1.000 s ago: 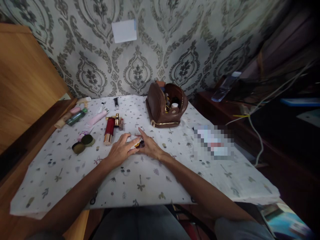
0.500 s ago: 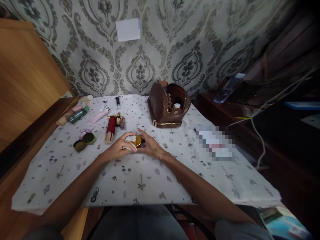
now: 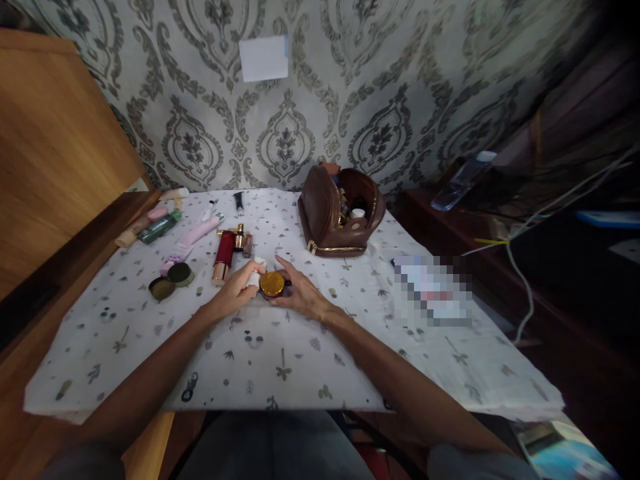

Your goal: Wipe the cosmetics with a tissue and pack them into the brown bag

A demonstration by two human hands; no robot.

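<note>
My left hand (image 3: 237,291) is closed on a crumpled white tissue (image 3: 256,275). Just right of it, my right hand (image 3: 303,291) has its fingers curved around a small round gold container (image 3: 273,285) with a dark rim, gripping it low over the cloth. The tissue is beside the container's left edge; whether they touch I cannot tell. Farther left lie a red bottle with a gold cap (image 3: 223,257), a small gold-and-black bottle (image 3: 239,238) and an open round dark-green tin (image 3: 181,274) with its lid or other half (image 3: 161,288).
A brown cosmetic bag (image 3: 340,217) stands unzipped at the back, items inside. Pink tube (image 3: 203,230), green bottle (image 3: 159,227) and other cosmetics lie along the left. A blurred-out flat object (image 3: 433,290) is on the right. A clear bottle (image 3: 463,180) and cables are beyond the patterned cloth (image 3: 280,373).
My left hand has drawn the tissue off the gold container's face to the left, so its round gold top now shows fully. My right hand keeps hold of it. The view has shifted slightly.
</note>
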